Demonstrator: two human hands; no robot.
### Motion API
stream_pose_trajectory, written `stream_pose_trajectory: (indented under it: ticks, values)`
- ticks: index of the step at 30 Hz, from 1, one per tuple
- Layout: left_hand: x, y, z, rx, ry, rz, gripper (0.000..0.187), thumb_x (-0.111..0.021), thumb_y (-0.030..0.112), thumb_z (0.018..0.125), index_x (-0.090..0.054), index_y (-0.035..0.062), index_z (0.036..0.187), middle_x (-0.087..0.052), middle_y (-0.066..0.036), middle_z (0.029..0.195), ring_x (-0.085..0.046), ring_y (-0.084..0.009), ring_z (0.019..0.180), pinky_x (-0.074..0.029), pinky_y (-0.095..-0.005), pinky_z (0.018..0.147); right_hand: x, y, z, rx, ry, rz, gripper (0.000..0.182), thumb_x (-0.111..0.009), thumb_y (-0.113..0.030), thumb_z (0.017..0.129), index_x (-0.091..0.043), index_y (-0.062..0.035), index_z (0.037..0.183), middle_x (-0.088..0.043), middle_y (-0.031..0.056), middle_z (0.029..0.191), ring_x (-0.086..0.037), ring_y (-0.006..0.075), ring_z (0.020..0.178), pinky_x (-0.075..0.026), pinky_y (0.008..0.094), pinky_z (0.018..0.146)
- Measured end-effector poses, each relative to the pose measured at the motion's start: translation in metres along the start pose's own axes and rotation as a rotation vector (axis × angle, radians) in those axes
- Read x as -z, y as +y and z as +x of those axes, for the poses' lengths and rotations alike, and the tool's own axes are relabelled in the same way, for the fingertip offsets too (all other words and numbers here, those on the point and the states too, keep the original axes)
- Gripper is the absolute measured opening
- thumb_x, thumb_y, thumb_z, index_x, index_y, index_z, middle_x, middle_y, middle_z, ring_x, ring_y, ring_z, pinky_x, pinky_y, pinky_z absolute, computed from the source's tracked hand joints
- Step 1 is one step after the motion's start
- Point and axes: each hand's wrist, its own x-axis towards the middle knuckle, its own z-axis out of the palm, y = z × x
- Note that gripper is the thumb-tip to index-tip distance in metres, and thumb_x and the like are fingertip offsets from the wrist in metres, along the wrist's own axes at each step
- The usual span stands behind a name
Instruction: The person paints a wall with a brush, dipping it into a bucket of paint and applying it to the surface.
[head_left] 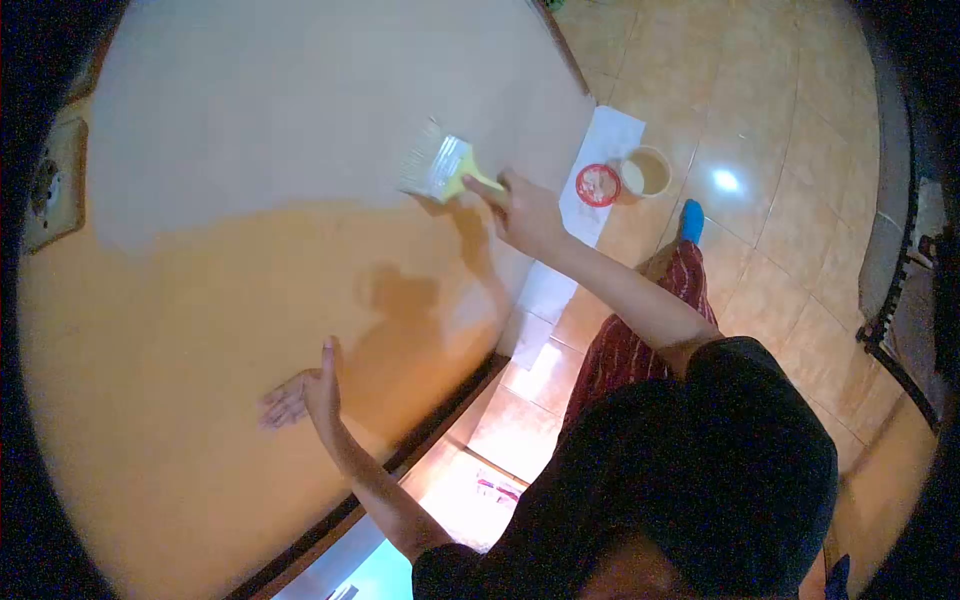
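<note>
Here the right hand [525, 212] closes its grip on the paintbrush [440, 168], bristles against the wall [250, 100], while the left hand [300, 395] braces flat, fingers spread.

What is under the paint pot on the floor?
The paint pot stands on white paper laid over the tiled floor, its red lid beside it. The paper right beneath the pot is hidden.

tiled floor [790, 130], paper sheets [605, 165], paint tub [648, 171], lid [598, 185]
</note>
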Motion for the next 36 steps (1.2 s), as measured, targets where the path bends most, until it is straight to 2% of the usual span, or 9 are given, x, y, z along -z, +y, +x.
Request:
stream_pose_trajectory:
  ticks: [4,6,12,14,22,24,27,30,36]
  values:
    - [-0.003,-0.015,0.012,-0.116,0.125,0.004,0.081,-0.052,0.064,0.075,-0.059,-0.014,0.096,-0.057,-0.03,0.101,-0.054,-0.0327,0.099,-0.038,-0.0358,0.091,-0.052,0.039,-0.026,-0.031,-0.073,-0.054,0.052,-0.055,-0.007,0.073,-0.052,-0.0282,0.12,-0.051,0.0085,0.085,-0.057,0.0237,0.062,-0.048,0.0335,0.049]
    - [0.015,0.004,0.013,0.18,-0.265,0.177,0.083,-0.051,0.065,0.075,-0.057,-0.0152,0.096,-0.056,-0.033,0.099,-0.053,-0.0345,0.099,-0.036,-0.0358,0.093,-0.052,0.043,-0.034,-0.062,-0.144,-0.09,0.052,-0.055,-0.009,0.073,-0.05,-0.0274,0.122,-0.051,0.0102,0.089,-0.058,0.0252,0.067,-0.049,0.036,0.054]
    - [-0.005,-0.016,0.014,-0.148,-0.079,-0.2,0.087,-0.052,0.063,0.076,-0.049,-0.0219,0.098,-0.05,-0.038,0.103,-0.049,-0.0353,0.102,-0.034,-0.0357,0.095,-0.072,0.086,-0.07,-0.257,-0.341,-0.225,0.05,-0.053,-0.008,0.072,-0.053,-0.027,0.118,-0.051,0.0094,0.086,-0.06,0.0246,0.067,-0.049,0.0362,0.054]
    - [0.013,0.003,0.003,-0.086,-0.144,-0.187,0.091,-0.053,0.062,0.076,-0.044,-0.0243,0.102,-0.045,-0.04,0.109,-0.045,-0.0352,0.108,-0.032,-0.0362,0.096,-0.067,0.077,-0.07,-0.31,-0.408,-0.218,0.049,-0.054,-0.009,0.071,-0.053,-0.0265,0.118,-0.051,0.0095,0.086,-0.06,0.0249,0.067,-0.05,0.0367,0.054]
    - [-0.008,-0.032,0.025,-0.01,-0.205,-0.157,0.106,-0.054,0.065,0.074,-0.026,-0.0298,0.113,-0.029,-0.046,0.121,-0.034,-0.0351,0.12,-0.028,-0.036,0.099,0.018,-0.003,0.004,-0.054,-0.028,-0.027,0.037,-0.057,-0.01,0.071,-0.063,-0.0223,0.106,-0.051,0.0062,0.074,-0.057,0.0221,0.06,-0.048,0.0336,0.051]
    - [-0.017,-0.031,0.019,0.028,0.07,0.03,0.096,-0.055,0.063,0.075,-0.038,-0.0257,0.109,-0.042,-0.041,0.114,-0.045,-0.0319,0.11,-0.034,-0.0354,0.094,0.03,-0.006,0.0,-0.057,0.015,0.136,0.045,-0.058,-0.014,0.071,-0.057,-0.0269,0.115,-0.053,0.008,0.081,-0.058,0.0256,0.07,-0.049,0.0369,0.056]
    - [0.006,0.002,0.0,-0.001,-0.237,-0.211,0.084,-0.055,0.061,0.076,-0.052,-0.0187,0.099,-0.055,-0.032,0.102,-0.053,-0.0274,0.096,-0.039,-0.0349,0.088,0.03,-0.003,-0.001,0.008,0.157,0.14,0.044,-0.057,-0.008,0.072,-0.059,-0.025,0.113,-0.05,0.0055,0.075,-0.055,0.0217,0.058,-0.047,0.0331,0.051]
    - [0.008,0.001,0.007,0.098,-0.137,-0.004,0.073,-0.055,0.059,0.077,-0.06,-0.012,0.09,-0.061,-0.023,0.09,-0.056,-0.0246,0.083,-0.041,-0.0348,0.082,-0.03,0.021,-0.02,0.008,0.056,0.025,0.048,-0.056,-0.007,0.072,-0.057,-0.0269,0.116,-0.05,0.0068,0.079,-0.057,0.0219,0.065,-0.048,0.034,0.053]
    - [0.005,-0.009,0.007,-0.094,-0.107,-0.123,0.072,-0.053,0.057,0.08,-0.057,-0.0122,0.1,-0.057,-0.025,0.105,-0.053,-0.0256,0.098,-0.038,-0.0355,0.089,-0.085,0.077,-0.067,-0.125,-0.202,-0.184,0.046,-0.054,-0.012,0.073,-0.055,-0.0296,0.116,-0.051,0.0094,0.089,-0.059,0.0244,0.072,-0.049,0.0359,0.054]
